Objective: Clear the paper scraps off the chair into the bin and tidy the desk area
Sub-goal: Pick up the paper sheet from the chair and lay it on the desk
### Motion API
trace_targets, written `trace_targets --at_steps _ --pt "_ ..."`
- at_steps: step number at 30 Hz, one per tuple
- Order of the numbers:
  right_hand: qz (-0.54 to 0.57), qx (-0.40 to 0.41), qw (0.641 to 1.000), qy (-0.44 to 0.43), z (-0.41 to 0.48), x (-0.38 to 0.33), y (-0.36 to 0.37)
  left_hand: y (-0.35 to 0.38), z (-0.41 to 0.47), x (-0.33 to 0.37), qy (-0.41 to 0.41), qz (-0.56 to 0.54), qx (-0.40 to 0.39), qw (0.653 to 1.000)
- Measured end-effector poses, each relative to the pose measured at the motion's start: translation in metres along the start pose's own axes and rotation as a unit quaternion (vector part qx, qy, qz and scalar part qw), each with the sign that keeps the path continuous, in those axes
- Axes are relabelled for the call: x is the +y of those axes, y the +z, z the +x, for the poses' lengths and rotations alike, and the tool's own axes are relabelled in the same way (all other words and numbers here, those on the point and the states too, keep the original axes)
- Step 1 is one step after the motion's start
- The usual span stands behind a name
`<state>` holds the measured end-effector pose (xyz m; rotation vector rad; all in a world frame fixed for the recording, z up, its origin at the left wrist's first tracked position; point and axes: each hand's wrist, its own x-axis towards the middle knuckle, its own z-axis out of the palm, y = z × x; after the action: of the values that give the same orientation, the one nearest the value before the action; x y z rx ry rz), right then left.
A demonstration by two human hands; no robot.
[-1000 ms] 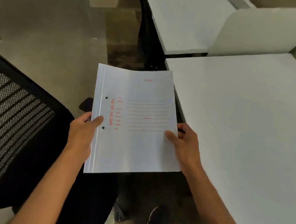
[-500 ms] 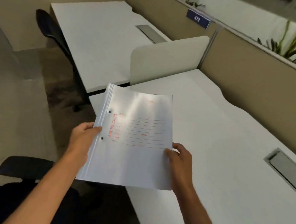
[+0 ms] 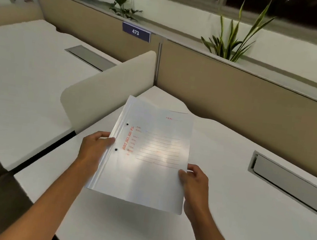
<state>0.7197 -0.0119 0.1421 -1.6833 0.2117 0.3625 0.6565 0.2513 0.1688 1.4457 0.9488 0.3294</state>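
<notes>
A white file folder (image 3: 148, 158) with red print and two punch holes hangs over the white desk (image 3: 221, 218), tilted a little. My left hand (image 3: 94, 147) grips its left spine edge near the holes. My right hand (image 3: 195, 183) holds its right edge with the thumb on top. The folder's lower edge is above the desktop, casting a faint shadow. No chair, paper scraps or bin are in view.
A rounded beige divider (image 3: 107, 91) separates this desk from the neighbouring desk (image 3: 17, 81). Tan partition panels (image 3: 246, 107) run along the back, with a sign reading 473 (image 3: 136, 32). Grey cable hatches (image 3: 290, 185) sit in both desktops. Plants (image 3: 234, 43) stand behind.
The view has swung up from the floor and black mesh chair to the desk. Both hands have carried the folder forward over the desktop, still gripping its two edges.
</notes>
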Motion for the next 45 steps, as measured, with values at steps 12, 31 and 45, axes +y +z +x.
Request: trace_targets --at_steps 12,31,45 --pt "0.025 0.223 0.974 0.036 0.131 0.019 -0.016 0.158 0.146 -0.002 -0.035 0.052 -0.188 0.980" --pt "-0.103 0.337 0.931 0.092 0.221 0.049 -0.125 0.340 0.172 -0.032 0.003 0.207 -0.271 0.940" --pt "-0.257 0.354 0.898 0.046 0.231 0.067 -0.136 0.363 0.166 -0.041 0.082 0.279 -0.279 0.915"
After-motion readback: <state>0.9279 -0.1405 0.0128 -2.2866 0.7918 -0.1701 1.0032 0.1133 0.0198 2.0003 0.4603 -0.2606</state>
